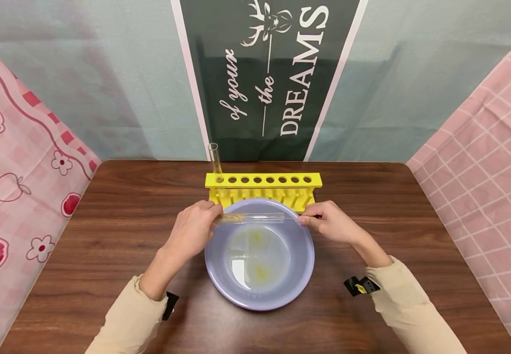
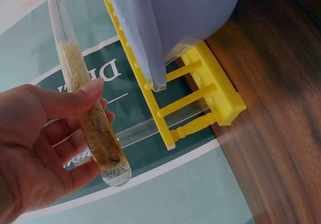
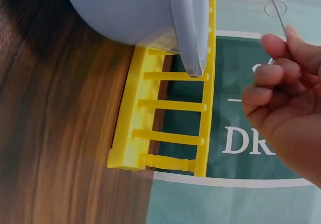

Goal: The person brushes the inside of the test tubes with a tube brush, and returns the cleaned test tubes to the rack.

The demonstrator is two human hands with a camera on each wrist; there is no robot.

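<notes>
A glass test tube (image 1: 264,218) lies level above the lilac basin (image 1: 259,306), its closed end to the left. My left hand (image 1: 195,225) grips that end, thumb on one side and fingers on the other in the left wrist view. Inside the tube sits the pale bristle head of a test tube brush (image 2: 75,68), pushed down near the rounded bottom. Its thin twisted wire comes out of the open mouth. My right hand (image 1: 328,221) pinches the wire between thumb and index finger, the other fingers curled. The basin holds cloudy water with yellowish patches.
Behind the basin stands a yellow test tube rack (image 1: 264,181); a second test tube (image 1: 214,160) is upright in its leftmost hole. The basin's rim overlaps the rack's front. All stand on a dark wooden table (image 1: 370,196), with a printed cloth (image 1: 149,98) hanging behind.
</notes>
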